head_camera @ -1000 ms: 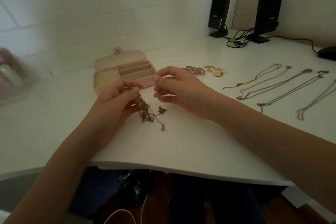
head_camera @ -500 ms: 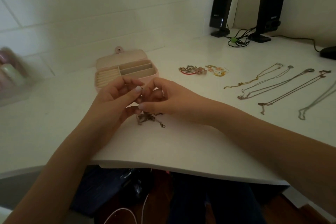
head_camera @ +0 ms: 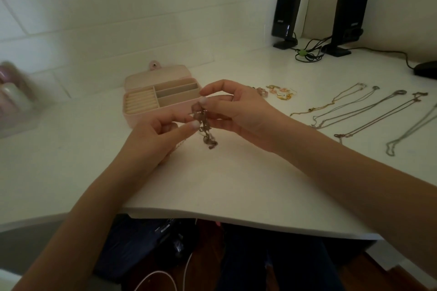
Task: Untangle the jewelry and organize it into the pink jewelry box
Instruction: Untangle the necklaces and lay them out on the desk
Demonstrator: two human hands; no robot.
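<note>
- The pink jewelry box (head_camera: 163, 99) sits open on the white desk (head_camera: 236, 177), its lid tipped back toward the tiled wall. Inside, a ridged ring section fills its left part and two long compartments lie to the right of that.
- Just in front of the box, both hands meet over a tangled clump of chains (head_camera: 205, 129), which is raised off the desk and hangs down between them.
- The left hand (head_camera: 160, 134) pinches the clump from the near-left side of the box's front corner, thumb and fingertips closed on the chain.
- The right hand (head_camera: 236, 111) grips the upper part of the clump from the right, thumb and curled fingers closed on it, the index finger arched above.
- The bottom loops of the clump dangle below the fingers; whether they touch the desk cannot be told.
- To the right of the box, partly behind the right hand, lies a small group of earrings and rings (head_camera: 281, 92).
- Farther right of the box, several untangled necklaces (head_camera: 369, 113) lie stretched out side by side on the desk, apart from one another.
- Behind and right of the box, two black speakers (head_camera: 286, 16) stand by the wall with cables bunched between them.
</note>
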